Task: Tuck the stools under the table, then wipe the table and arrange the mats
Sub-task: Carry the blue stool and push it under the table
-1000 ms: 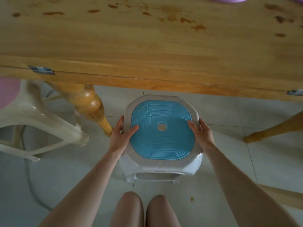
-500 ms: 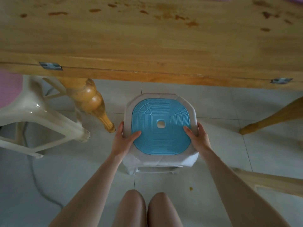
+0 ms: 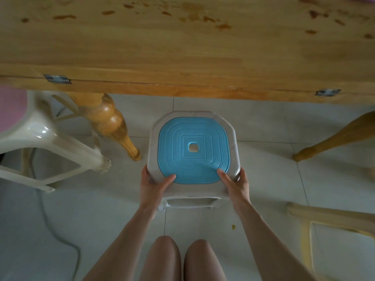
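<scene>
Head view: I've both hands clamped on the stool [image 3: 193, 151], left hand [image 3: 154, 184] and right hand [image 3: 236, 184] at its near corners. It stands on the floor, just short of the surface [image 3: 182, 53], whose stains are unwiped. No mats are clearly visible.

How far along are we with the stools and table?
In hand: both hands, left hand and right hand, grip the blue-topped stool, not yet under the table. The pink-topped stool also sticks out. Left: wiping the stains; mats not visible.
</scene>
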